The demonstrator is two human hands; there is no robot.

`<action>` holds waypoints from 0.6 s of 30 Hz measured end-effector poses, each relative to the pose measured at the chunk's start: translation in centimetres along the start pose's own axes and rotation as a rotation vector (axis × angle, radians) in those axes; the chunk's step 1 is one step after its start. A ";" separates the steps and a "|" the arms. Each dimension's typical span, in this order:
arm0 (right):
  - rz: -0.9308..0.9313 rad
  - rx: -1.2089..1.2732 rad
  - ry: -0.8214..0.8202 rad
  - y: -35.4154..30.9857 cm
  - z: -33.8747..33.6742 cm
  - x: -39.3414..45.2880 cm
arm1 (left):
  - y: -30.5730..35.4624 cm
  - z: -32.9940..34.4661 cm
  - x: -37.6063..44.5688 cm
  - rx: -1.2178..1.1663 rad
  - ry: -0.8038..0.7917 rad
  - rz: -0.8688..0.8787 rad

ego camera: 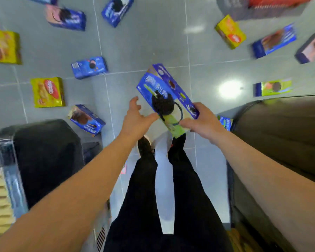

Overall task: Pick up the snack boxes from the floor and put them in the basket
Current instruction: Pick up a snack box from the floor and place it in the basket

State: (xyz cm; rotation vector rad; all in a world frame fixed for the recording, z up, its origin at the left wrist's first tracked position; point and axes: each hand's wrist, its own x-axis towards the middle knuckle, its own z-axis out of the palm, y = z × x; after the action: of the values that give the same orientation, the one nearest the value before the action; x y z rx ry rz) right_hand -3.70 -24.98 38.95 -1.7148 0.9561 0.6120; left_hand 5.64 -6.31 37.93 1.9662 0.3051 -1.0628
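Head view: right hand (201, 120) grips two stacked snack boxes (166, 99) by their near end, fingers curled round them, lifted clear above the tiled floor (153, 33) in front of the feet. Left hand (137, 118) is spread wide, fingertips just touching the boxes' left edge, holding nothing. Best to bring the left in under the stack & support it w/ both hands, since the far end hangs out unsupported. No basket clearly in view. Many more boxes lie scattered, e.g. yellow box (47, 92), blue box (89, 67)
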 end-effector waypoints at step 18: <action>-0.268 0.112 0.120 -11.9 -13.0 -17.6 | 17.3 -11.2 -12.7 0.051 -0.163 0.433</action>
State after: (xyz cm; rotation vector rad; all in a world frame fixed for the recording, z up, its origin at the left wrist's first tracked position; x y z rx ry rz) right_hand -4.16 -30.07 63.36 -1.7559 0.8082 0.2784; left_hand 13.86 -5.83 60.71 1.8609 -0.2307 -0.9416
